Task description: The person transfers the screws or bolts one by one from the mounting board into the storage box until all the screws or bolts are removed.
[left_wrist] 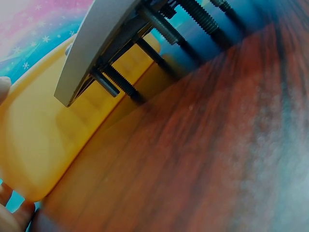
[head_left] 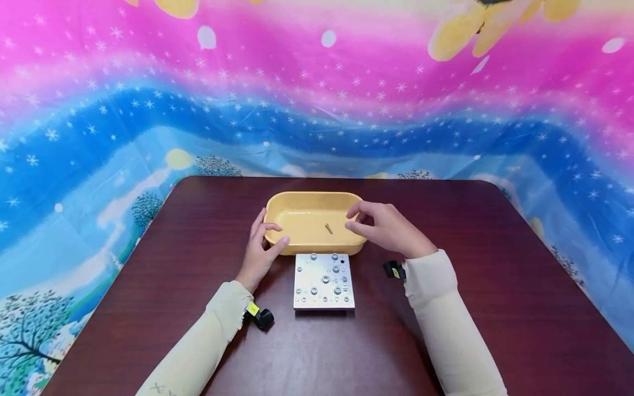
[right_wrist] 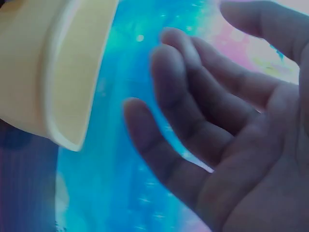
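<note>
A yellow plastic tray (head_left: 317, 240) stands on the table with one brass-coloured screw (head_left: 329, 229) lying on its floor. My left hand (head_left: 258, 254) holds the tray's left end, some fingers along the outside wall and the index finger over the rim. In the left wrist view, fingertips (left_wrist: 21, 215) show at the tray's corner. My right hand (head_left: 391, 226) hovers over the right end of the tray, fingers loosely bent and thumb apart, with nothing held. The right wrist view shows its palm and fingers (right_wrist: 169, 79) beside the tray wall.
Right in front of the tray stands a silver metal plate (head_left: 312, 278) with several bolt heads on top. Threaded bolts (left_wrist: 198, 14) stick out beneath it, raising it above the dark wood table (head_left: 317, 352). A printed cloth (head_left: 317, 110) hangs behind the table.
</note>
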Demonstrator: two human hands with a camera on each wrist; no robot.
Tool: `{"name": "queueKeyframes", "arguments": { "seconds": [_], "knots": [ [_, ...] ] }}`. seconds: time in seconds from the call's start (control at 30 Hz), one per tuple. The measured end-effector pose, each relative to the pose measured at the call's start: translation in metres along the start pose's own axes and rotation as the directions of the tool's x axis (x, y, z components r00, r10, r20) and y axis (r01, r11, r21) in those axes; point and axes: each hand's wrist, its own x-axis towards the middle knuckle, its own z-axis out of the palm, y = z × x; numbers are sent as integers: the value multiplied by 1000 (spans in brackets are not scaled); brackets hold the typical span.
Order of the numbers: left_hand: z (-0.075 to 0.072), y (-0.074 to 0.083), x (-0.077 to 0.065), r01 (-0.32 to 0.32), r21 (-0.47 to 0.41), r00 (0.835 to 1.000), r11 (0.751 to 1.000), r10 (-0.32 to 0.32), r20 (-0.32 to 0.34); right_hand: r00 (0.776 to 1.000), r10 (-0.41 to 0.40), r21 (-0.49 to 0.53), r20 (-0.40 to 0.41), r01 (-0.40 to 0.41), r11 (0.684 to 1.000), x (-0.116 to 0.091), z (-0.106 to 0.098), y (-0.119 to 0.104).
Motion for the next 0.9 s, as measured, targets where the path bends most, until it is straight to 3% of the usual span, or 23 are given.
{"name": "queueKeyframes", "arguments": {
  "seconds": [0.3, 0.53, 0.6, 0.73, 0.9],
  "knots": [
    [0, -28, 7, 25, -60, 999, 998, -28, -45, 986, -16, -53, 167, 25, 998, -16, 8, -11],
    [4, -34, 7, 16, -101, 997, 995, -23, -68, 972, 5, -56, 236, 8, 998, -19, 17, -12],
    [4, -33, 8, 21, -101, 997, 995, -28, -68, 968, 1, -57, 250, 14, 998, -18, 19, -13],
    [3, -14, 4, 39, -106, 998, 994, -44, -48, 962, 1, -61, 275, 16, 998, -16, 24, -14],
    [0, 3, -3, 51, -36, 998, 998, -52, -31, 956, -6, -65, 292, 27, 998, -15, 29, -14]
  ]
}}
